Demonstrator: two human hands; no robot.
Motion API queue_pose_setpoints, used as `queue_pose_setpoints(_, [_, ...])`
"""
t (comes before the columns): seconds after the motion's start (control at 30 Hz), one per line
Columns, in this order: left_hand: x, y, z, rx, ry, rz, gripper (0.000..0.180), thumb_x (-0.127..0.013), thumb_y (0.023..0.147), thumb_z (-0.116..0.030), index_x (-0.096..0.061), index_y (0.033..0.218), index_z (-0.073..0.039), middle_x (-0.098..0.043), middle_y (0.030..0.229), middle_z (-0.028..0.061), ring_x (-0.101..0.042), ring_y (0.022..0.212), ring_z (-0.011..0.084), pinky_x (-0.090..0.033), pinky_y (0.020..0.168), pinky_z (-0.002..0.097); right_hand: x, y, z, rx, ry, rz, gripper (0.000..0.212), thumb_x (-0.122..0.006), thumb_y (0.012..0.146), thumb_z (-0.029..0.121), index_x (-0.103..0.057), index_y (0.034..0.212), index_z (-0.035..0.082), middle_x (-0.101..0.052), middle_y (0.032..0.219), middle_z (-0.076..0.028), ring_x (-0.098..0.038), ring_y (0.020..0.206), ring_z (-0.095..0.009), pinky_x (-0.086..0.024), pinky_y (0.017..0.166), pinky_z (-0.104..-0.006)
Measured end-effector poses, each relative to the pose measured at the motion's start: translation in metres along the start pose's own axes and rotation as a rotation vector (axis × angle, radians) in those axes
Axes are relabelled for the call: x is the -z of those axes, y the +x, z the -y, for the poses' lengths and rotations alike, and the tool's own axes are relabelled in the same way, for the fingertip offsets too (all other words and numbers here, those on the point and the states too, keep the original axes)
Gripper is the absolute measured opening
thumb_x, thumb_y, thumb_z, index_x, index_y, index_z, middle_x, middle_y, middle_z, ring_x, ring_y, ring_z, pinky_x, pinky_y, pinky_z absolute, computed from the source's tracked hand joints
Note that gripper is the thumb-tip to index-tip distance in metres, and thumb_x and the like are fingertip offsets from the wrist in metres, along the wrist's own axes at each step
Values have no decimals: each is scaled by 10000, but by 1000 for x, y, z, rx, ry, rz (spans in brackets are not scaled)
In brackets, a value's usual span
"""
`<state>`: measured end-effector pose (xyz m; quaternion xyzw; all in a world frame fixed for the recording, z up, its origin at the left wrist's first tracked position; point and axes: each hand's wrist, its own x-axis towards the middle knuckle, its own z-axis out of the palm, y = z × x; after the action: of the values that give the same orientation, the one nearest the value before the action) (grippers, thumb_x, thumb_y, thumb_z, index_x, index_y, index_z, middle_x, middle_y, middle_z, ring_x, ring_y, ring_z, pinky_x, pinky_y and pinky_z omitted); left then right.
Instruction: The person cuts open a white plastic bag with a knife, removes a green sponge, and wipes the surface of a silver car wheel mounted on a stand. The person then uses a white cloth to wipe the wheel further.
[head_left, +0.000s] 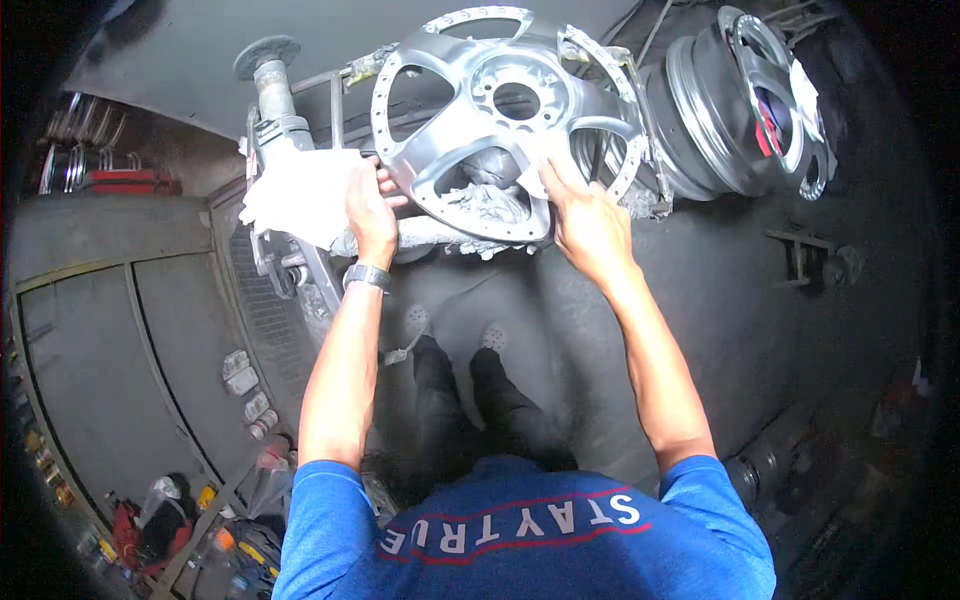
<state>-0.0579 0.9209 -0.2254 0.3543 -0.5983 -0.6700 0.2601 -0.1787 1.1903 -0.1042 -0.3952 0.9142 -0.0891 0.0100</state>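
A silver wheel centre with broad spokes and a drilled outer edge lies face up on a stand. My right hand presses its fingers onto a spoke to the right of the lower opening. Under those fingertips a small pale sheet sticks out; I cannot tell if it is paper or cloth. At the wheel's left edge is my left hand, fingers apart and near or touching the rim, with nothing visible in it. A bright white sheet lies just left of that hand.
A metal post with a round top rises at the left of the stand. Silver wheel barrels and another wheel face stand at right. Crumpled wrapping shows below the wheel. Containers line the floor at left.
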Motion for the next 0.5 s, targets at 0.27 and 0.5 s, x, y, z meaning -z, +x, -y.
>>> queue_pose_setpoints(0.27, [-2, -1, 1, 13, -41, -37, 567, -429, 1139, -426, -570, 1384, 66, -660, 1076, 89, -662, 906, 141, -617, 684, 277, 1, 21, -6, 69, 15, 41, 532, -582, 888, 64, -631, 1417, 75, -634, 1490, -85, -727, 1014, -373, -605, 890, -426])
queue_pose_setpoints(0.5, [-7, -3, -7, 7, -26, -61, 560, -437, 1141, -418, -571, 1390, 65, -660, 1057, 89, -655, 886, 134, -615, 676, 275, 1, 36, -9, 104, 12, 43, 550, -543, 912, 71, -610, 1457, 99, -619, 1511, -80, -728, 1048, -380, -604, 903, -432])
